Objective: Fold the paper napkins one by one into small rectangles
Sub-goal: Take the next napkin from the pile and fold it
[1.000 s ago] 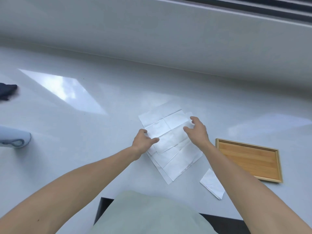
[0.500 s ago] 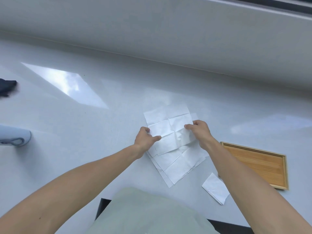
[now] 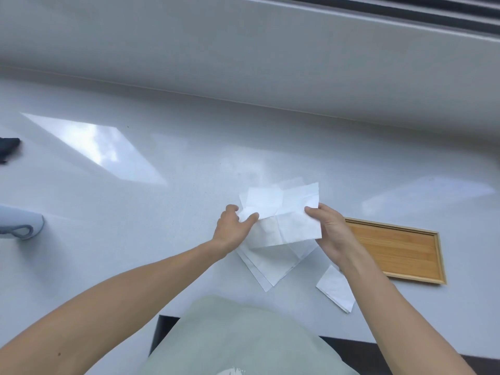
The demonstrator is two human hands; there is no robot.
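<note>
A creased white paper napkin is lifted off the table between both hands. My left hand pinches its left edge with thumb and fingers. My right hand pinches its right edge. Under it lies a small stack of unfolded white napkins on the white table, partly hidden by the raised one. One napkin folded into a small rectangle lies at the right, near my right forearm.
A shallow wooden tray lies right of the napkins, with nothing in it. A light grey object and a dark object sit at the far left. A white wall ledge runs along the back. The table's front edge is near my body.
Both hands took hold of the top napkin's side edges and raised it off the stack; one second ago the hands rested on the flat stack.
</note>
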